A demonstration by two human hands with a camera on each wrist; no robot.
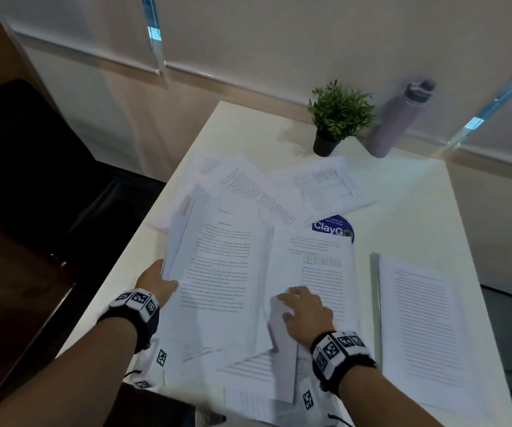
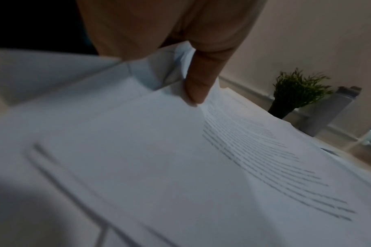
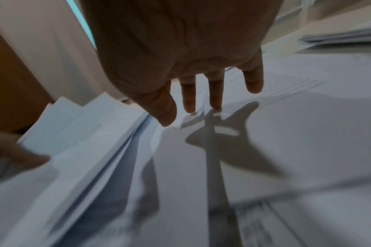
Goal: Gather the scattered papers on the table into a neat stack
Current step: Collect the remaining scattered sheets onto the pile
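Note:
White printed papers lie scattered over the white table (image 1: 408, 204). My left hand (image 1: 157, 282) grips the left edge of a raised bundle of sheets (image 1: 217, 266). Its thumb (image 2: 201, 80) presses on top of the bundle (image 2: 159, 150). My right hand (image 1: 305, 312) is spread over a sheet (image 1: 322, 272) beside the bundle. Its straight fingers (image 3: 190, 100) touch that paper (image 3: 286, 125) at the tips. More loose sheets (image 1: 254, 186) lie farther back, and others overlap near the front edge (image 1: 258, 371). A squared stack (image 1: 418, 318) lies at the right.
A small potted plant (image 1: 338, 115) and a lilac bottle (image 1: 399, 118) stand at the table's far edge. A blue ClayGo sticker (image 1: 333, 229) shows between sheets. A dark chair (image 1: 33, 149) is at the left of the table. A wall with blinds runs behind.

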